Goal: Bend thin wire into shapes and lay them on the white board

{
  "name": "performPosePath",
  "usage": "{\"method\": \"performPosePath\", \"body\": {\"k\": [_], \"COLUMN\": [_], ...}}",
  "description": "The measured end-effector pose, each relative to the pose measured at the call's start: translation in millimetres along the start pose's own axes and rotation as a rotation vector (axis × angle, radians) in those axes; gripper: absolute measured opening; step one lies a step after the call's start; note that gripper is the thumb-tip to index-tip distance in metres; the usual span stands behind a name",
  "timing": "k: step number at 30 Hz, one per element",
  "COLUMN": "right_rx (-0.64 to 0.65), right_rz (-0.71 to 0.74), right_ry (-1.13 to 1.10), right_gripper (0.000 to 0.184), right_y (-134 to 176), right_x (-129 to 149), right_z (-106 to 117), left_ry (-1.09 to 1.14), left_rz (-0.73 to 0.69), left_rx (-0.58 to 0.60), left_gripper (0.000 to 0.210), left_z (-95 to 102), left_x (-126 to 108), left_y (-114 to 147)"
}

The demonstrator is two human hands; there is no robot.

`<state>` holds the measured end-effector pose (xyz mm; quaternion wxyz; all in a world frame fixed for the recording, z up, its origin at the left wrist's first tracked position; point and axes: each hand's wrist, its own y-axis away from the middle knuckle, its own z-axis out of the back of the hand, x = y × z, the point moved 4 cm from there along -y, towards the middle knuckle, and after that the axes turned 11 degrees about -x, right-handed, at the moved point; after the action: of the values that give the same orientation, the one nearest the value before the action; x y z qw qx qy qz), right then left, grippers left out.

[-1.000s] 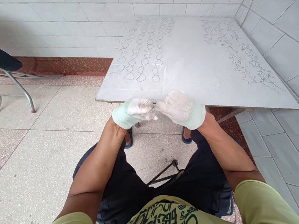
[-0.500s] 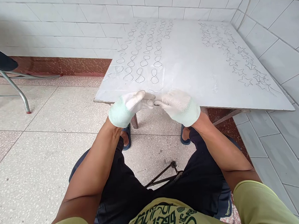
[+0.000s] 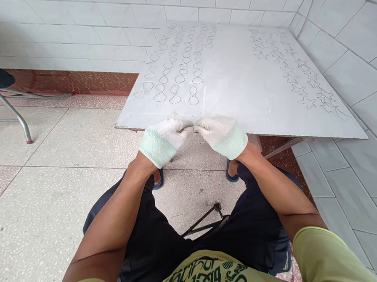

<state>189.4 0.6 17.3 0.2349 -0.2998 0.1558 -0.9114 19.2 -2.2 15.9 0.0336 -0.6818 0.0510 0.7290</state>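
Wire piece (image 3: 194,131), thin and mostly hidden, is pinched between both gloved hands at the near edge of the white board (image 3: 252,91). Left hand (image 3: 163,140) and right hand (image 3: 221,135) have fingertips pressed together, meeting over the wire. Beyond the grip lie rows of figure-eight wire shapes (image 3: 178,74); farther right, star shapes (image 3: 298,68). Advice: keep both pinches close together, bend in small, even increments, and check against the nearest finished loop.

Both hands, left hand (image 3: 163,139) and right hand (image 3: 221,133), wear white knit cloth gloves, matt. Desk (image 3: 252,87) is smooth, matt white board; thin metal wire shapes (image 3: 175,80) at 12 o'clock. Floor (image 3: 52,186) speckled stone tile, slightly glossy.
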Motion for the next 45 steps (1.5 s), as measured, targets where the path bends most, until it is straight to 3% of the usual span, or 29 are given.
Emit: {"method": "performPosePath", "body": {"k": [7,16,22,31,35,39,42,45], "right_rx": [-0.033,-0.041,0.004,-0.123,-0.160,-0.022,0.004,-0.052], "right_rz": [-0.301,-0.291,-0.379,-0.598,-0.549,-0.451,-0.408,-0.393], "right_ry": [-0.322,-0.379,-0.453,-0.733,-0.751,-0.613,-0.480,-0.456], "right_gripper": [0.035,0.036,0.037,0.054,0.041,0.023,0.026,0.028], "right_y": [2,-2,-3,-2,-8,-8,-7,-7], "right_x": [2,-8,-4,-15,-24,-11,-1,3], "right_z": [-9,-15,-10,-2,12,23,23,21], "left_ry": [-0.178,-0.158,-0.347,-0.227,-0.301,-0.438,-0.414,-0.348], "left_rz": [-0.151,-0.252,-0.066,-0.005,-0.054,-0.045,-0.009,0.018], "left_rx": [-0.107,-0.103,-0.195,0.047,0.158,0.160,0.140,0.097], "left_gripper": [0.008,0.006,0.031,0.040,0.036,0.031,0.032,0.032], "left_z": [3.4,2.4,9.7,26.4,23.1,13.3,9.3,10.0], "left_x": [5,14,11,13,11,13,21,27], "left_y": [-4,-4,-1,-1,4,6,2,-2]}}
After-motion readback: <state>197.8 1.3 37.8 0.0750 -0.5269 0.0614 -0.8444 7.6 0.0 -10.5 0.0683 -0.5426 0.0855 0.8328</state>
